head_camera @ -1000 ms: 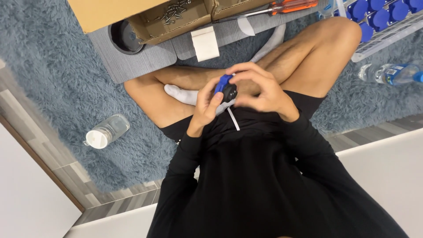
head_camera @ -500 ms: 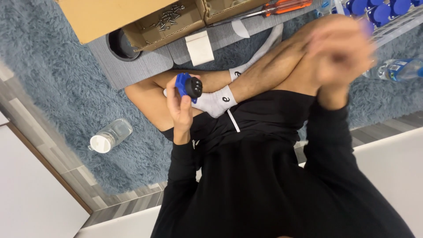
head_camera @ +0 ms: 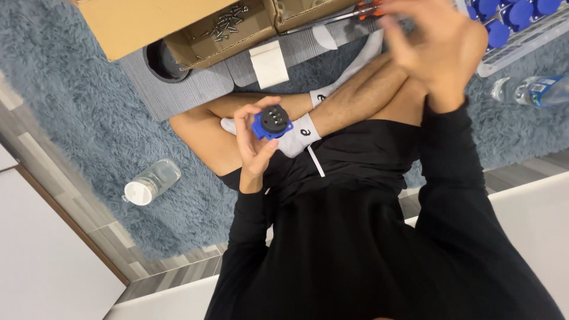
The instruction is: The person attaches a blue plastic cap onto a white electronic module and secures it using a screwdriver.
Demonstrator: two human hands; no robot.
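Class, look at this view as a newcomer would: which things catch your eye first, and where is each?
The left hand holds a blue and black round part over the crossed legs at centre. The right hand, blurred, is raised at upper right. A clear bottle lies on the rug at left.

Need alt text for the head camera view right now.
Seated cross-legged on a blue shag rug, a person's left hand holds a round blue-and-black socket part; the blurred right hand is raised near a cardboard box of screws.
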